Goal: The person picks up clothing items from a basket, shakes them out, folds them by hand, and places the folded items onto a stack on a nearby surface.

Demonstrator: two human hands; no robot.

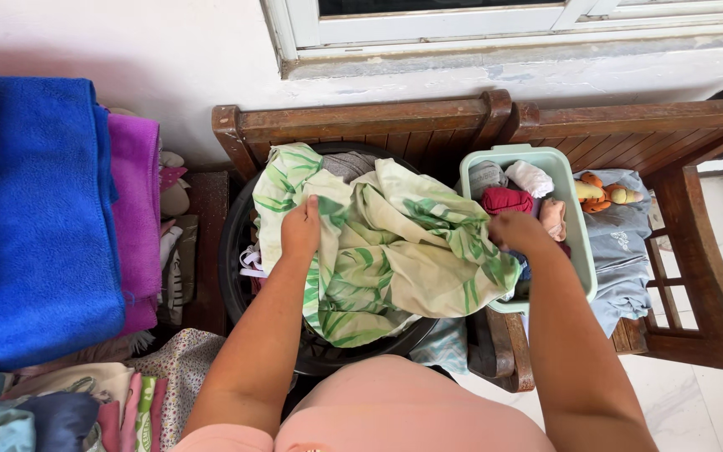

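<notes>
Head view — two bare hands were at work on one leaf-print sheet (378, 251), cream with green fronds, which lay heaped over one black round tub (232, 251). The left hand (301, 228) had its grip clamped on a fold near the sheet's upper left edge. The right hand (519, 232) had its grip closed on the sheet's right edge, just over the rim of one pale green plastic basket (583, 251). The basket held small bundled clothes; I counted at least four: grey, white, red and pink. Tub and basket sat on one dark wooden bench (395, 121). Beside the basket lay one grey-blue garment (621, 251) with one orange and yellow soft toy (604, 192) on it. To the left — one blue towel (39, 218) and one purple towel (135, 209), stacked side by side.
</notes>
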